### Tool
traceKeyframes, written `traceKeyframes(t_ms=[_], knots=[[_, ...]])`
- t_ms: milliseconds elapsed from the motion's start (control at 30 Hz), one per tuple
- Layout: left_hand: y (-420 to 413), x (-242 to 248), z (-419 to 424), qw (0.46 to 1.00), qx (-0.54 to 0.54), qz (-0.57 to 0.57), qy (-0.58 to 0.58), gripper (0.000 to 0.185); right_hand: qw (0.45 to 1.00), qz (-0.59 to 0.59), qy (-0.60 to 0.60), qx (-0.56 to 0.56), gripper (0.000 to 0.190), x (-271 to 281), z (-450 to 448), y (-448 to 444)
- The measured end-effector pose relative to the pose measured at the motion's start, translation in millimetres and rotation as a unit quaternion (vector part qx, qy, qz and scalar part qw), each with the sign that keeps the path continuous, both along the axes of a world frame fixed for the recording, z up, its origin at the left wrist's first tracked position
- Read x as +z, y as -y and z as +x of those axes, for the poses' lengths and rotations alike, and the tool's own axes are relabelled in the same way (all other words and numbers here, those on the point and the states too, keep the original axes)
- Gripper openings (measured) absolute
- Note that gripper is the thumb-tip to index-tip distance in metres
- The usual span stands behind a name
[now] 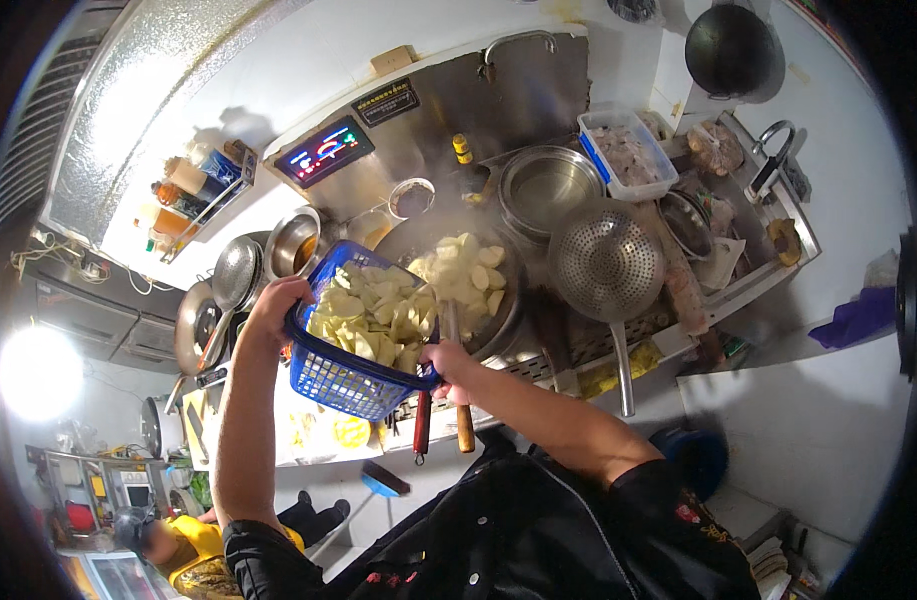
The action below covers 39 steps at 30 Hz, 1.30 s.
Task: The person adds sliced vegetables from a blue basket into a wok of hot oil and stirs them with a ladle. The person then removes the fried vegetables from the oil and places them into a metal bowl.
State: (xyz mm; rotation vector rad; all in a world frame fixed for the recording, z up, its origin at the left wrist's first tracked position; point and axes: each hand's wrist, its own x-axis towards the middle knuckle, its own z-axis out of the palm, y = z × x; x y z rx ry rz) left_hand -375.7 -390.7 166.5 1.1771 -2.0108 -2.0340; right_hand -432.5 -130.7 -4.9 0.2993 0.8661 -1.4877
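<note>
Between my hands a blue plastic basket (353,375) is tilted toward a large wok (507,300). My left hand (278,304) grips its left rim, and my right hand (451,367) grips the near right corner. Pale cut vegetable pieces (368,304), perhaps potato, fill much of the basket. More such pieces (469,266) lie in the wok, with steam around them. A metal utensil with a wooden handle (466,429) rests in the wok and passes beneath my right hand. Beside it hangs a red-handled tool (422,424), its upper part hidden by the basket.
Right of the wok are a metal pot (552,187), a perforated strainer (607,259) with its handle over the counter edge, and a clear plastic tub (627,154). Metal bowls (292,240) and ladles (237,274) stand left. A person in yellow (203,540) is at lower left.
</note>
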Motion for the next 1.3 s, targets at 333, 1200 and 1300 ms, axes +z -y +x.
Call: traceKeyframes(t_ms=[333,1200,1300], knots=[[-14.4,7.5,26.1,0.999,-0.010,-0.037,0.004,0.003,0.998,-0.034,0.038,-0.032,0.014,5.7,13.5,-13.8],[-74.3,22.5,22.4,0.993,0.046,-0.108,0.000,0.005,0.991,-0.119,0.053,0.043,0.007,-38.1,-16.3,-27.9],[-87.2,25.9,11.7,0.994,0.089,-0.068,0.012,0.005,0.991,-0.110,0.050,0.051,0.008,-25.9,-21.5,-36.7]])
